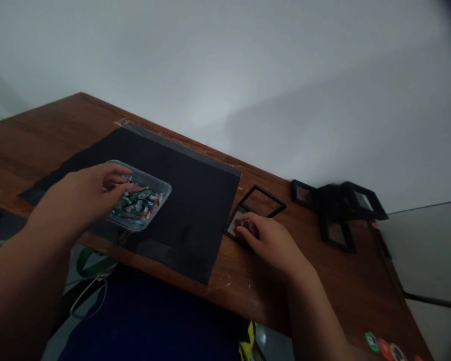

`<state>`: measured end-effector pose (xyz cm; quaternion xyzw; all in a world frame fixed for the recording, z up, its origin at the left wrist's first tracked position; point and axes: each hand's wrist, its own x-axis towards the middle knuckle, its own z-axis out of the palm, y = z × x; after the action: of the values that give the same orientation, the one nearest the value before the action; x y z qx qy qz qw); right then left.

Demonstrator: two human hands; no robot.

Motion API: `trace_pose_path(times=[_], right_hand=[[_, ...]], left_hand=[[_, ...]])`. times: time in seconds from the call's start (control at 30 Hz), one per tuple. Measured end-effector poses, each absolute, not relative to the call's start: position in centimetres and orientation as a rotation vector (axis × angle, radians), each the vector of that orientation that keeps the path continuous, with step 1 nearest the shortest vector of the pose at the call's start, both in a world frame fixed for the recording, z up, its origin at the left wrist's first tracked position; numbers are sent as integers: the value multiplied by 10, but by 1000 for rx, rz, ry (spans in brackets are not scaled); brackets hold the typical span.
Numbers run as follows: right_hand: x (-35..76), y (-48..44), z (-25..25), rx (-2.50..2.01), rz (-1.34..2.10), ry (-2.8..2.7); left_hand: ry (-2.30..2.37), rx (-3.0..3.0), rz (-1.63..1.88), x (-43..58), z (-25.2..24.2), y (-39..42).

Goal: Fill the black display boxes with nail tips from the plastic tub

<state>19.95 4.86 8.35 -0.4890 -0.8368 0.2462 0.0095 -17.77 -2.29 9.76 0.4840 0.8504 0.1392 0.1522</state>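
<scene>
My left hand [86, 193] reaches into a clear plastic tray [161, 188] filled with several small green, white and red pieces [137, 206]; its fingertips are pinched together among them. My right hand [268, 240] rests with curled fingers on a small black square frame [234, 224] lying on the wooden table [323, 281]. A second open black frame [262, 201] lies just beyond it. The tray stands on a black mat [195, 200].
A cluster of more black frames [336, 210] lies at the right by the wall. Round coloured chips [383, 346] sit near the table's front right corner. A green strap and white cable [92, 281] hang below the table's near edge.
</scene>
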Motion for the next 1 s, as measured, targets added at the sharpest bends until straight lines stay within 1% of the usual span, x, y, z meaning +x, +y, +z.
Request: trace_pose_path(times=[0.07, 0.23, 0.4, 0.53, 0.67, 0.73, 0.83, 1.0], right_hand=[[200, 49, 83, -1520, 774, -2611], [199, 48, 84, -1527, 769, -2613], [198, 47, 87, -1526, 764, -2618], [198, 47, 87, -1499, 756, -2611], [201, 46, 81, -1309, 662, -2523], [203, 44, 79, -1163, 603, -2447], [203, 40, 77, -948, 560, -2393], [200, 36, 76, -789, 580, -2442]], left_hand=[[2434, 1381, 390, -183, 91, -22], [2213, 1358, 634, -182, 81, -22], [2110, 1360, 713, -164, 94, -25], [1968, 1376, 879, -136, 111, -31], [1713, 1351, 1005, -91, 117, -35], [1508, 1291, 975, -68, 112, -32], [1428, 1188, 943, -43, 95, -25], [1304, 1125, 924, -22, 74, -19]])
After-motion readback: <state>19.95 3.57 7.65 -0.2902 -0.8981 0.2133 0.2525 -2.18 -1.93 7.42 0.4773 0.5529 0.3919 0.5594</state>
